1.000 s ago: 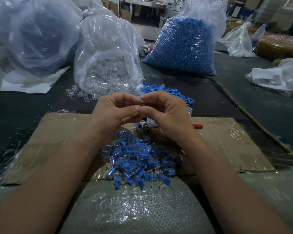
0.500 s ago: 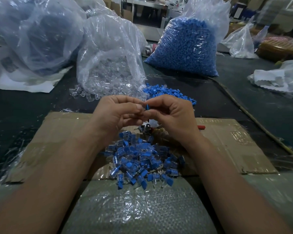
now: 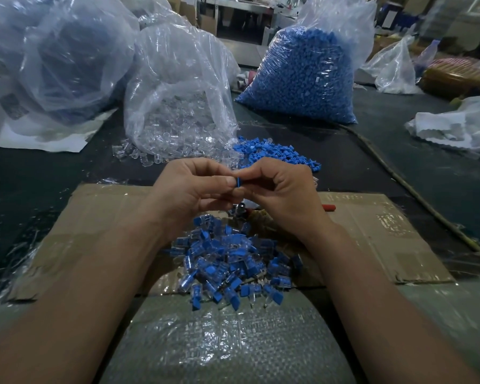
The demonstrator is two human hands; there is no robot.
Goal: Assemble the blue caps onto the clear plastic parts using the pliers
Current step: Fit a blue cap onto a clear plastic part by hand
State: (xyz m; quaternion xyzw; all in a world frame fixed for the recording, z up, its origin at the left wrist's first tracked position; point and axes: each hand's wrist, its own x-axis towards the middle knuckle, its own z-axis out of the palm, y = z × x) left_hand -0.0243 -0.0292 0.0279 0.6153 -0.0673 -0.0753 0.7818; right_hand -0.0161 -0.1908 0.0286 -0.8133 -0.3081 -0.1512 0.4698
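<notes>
The person's two hands meet in the middle, just above the table. The left hand [image 3: 194,189] and the right hand [image 3: 283,189] both have their fingers curled in, and their fingertips pinch one small blue cap [image 3: 237,182] between them. Only a thin bit of blue shows. Whether a clear part is in there too cannot be told.

The pliers [image 3: 240,210] lie under the hands on a flat sheet of cardboard [image 3: 94,217]. The right hand hides most of them, and a red handle tip sticks out to the right.

Near the person sits a pile of finished pieces [image 3: 233,261], clear with blue tops. Behind the hands lie loose blue caps [image 3: 277,152]. Farther back stand a bag of clear parts [image 3: 178,106] and a bag of blue caps [image 3: 302,79].
</notes>
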